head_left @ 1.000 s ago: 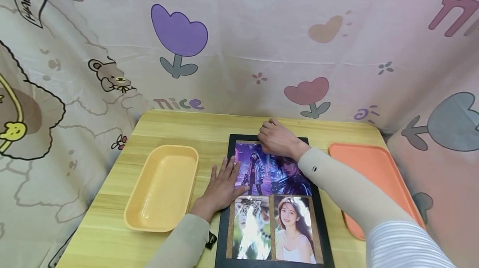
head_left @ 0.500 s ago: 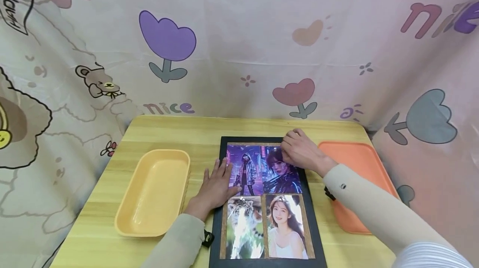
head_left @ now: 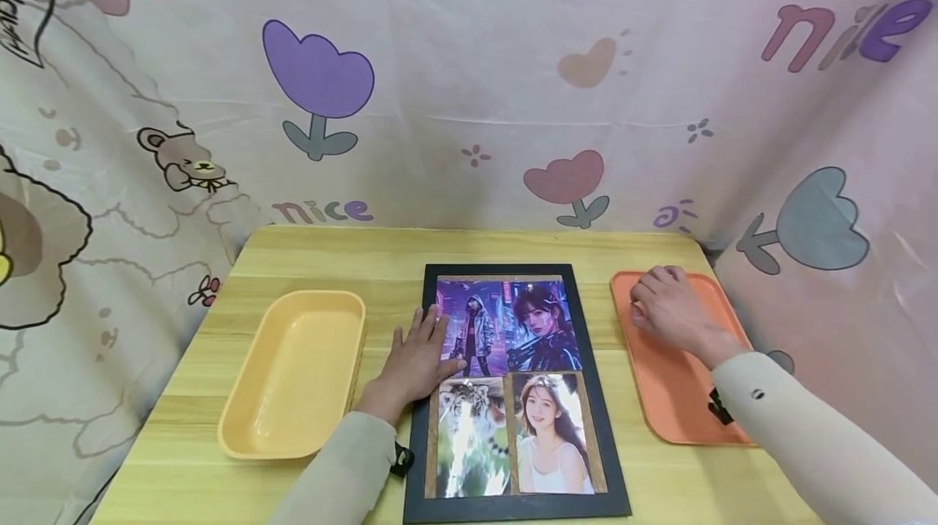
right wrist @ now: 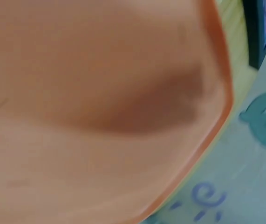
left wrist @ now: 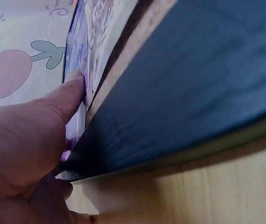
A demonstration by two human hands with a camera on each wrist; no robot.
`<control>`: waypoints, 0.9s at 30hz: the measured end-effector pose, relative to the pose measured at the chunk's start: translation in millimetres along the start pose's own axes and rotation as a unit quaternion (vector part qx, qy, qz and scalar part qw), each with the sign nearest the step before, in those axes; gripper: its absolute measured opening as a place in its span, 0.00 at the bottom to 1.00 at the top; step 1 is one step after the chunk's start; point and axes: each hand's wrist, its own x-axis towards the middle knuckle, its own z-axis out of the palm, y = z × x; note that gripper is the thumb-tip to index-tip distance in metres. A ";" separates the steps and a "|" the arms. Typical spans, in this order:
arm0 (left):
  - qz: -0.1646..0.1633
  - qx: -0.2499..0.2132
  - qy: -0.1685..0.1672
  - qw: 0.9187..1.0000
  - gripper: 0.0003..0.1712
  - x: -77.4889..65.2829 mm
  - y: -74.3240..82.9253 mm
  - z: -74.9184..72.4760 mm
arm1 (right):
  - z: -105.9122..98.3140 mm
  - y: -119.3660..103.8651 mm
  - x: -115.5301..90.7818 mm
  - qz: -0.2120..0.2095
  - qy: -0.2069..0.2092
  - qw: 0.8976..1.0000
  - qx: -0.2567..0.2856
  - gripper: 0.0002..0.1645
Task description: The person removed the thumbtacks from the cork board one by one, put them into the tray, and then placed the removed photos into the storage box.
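1. Bg: pale printed cloth (head_left: 440,37) w/ tulips, a bear & "nice" lettering hangs behind & at both sides of a yellow wood-grain table (head_left: 484,248).
2. Frame (head_left: 595,395): black, rectangular, lying flat near the middle of the table, btwn tub & tray; brown board (head_left: 597,464) shows in strips inside the border.
3. Four photos on the board, 2 x 2. Top L: hooded figure photo (head_left: 484,334), purple city. Top R: purple portrait (head_left: 545,330), dark-clad figure. Bottom L: tiger photo (head_left: 472,460), w/ strong white glare. Bottom R: white-top portrait (head_left: 550,444).
4. L hand (head_left: 410,366): lies across the frame's L border, fingers extended, not gripping; thumb reaches over the inner edge near the hooded figure photo. L wrist view: thumb on the photo side, other fingers low by the frame's outer edge.
5. R hand (head_left: 670,309): over the upper part of the tray, well apart from the frame, fingers bent; can't tell if it holds anything or touches the tray. R wrist view: just a sliver of it at the R margin, plus a blurry shadow on the tray.
6. Tray (head_left: 677,403): orange, shallow, R of frame.
7. Tub (head_left: 304,370): yellow, deeper, rounded corners, L of frame, apart from it.
8. Both arms: beige sleeves (head_left: 813,427), small black wrist devices (head_left: 721,407).
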 end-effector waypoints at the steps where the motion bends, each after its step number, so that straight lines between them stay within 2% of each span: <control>1: -0.001 0.000 0.000 1.000 0.51 -0.2 -0.2 -0.5 | -1.7 3.4 -6.3 0.008 0.000 1.000 0.001 0.04; 7: -0.003 -0.008 -0.001 1.000 0.51 -0.2 -0.9 -2.2 | -6.4 16.7 -37.9 0.052 -0.018 0.998 0.001 0.05; 12: 0.001 -0.013 0.000 1.000 0.52 1.6 -0.5 -2.2 | -4.3 20.5 -54.7 0.063 -0.026 0.998 -0.002 0.05; 18: -0.002 -0.011 0.000 1.000 0.52 3.3 0.4 -4.2 | 2.9 19.1 -58.2 0.060 -0.027 0.998 -0.014 0.06; 27: -0.006 -0.019 0.001 1.000 0.52 1.5 1.0 -2.1 | 1.6 14.3 -57.4 0.070 -0.037 0.997 -0.021 0.06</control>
